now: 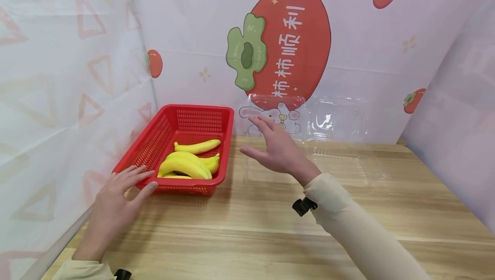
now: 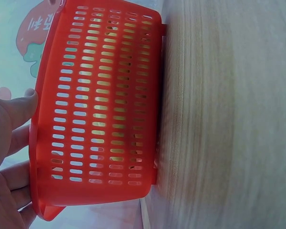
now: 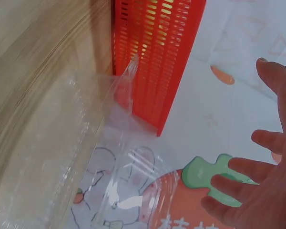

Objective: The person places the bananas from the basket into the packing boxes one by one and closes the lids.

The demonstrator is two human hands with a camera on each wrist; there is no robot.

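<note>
A red plastic basket point(image 1: 228, 142) with slotted walls stands at the left of the table, several yellow bananas point(image 1: 185, 166) lying in it. At its near left corner is my left hand point(image 1: 121, 194), fingers loosely spread at the rim; the left wrist view shows the fingertips point(image 2: 31, 93) by that rim. My right hand point(image 1: 278, 149) hovers right of the basket, fingers extended and holding nothing. Behind and below it sits a clear plastic clamshell box point(image 1: 340, 159), its lid point(image 1: 336, 118) raised against the back wall. In the right wrist view the box point(image 3: 47, 157) reaches close to the basket.
The wooden table point(image 1: 232, 237) is bordered by a white fabric wall point(image 1: 58, 99) on the left, a persimmon-print backdrop point(image 1: 185, 35) behind and another fabric wall point(image 1: 460, 121) on the right. Black camera mounts point(image 1: 304, 206) sit on the wrists.
</note>
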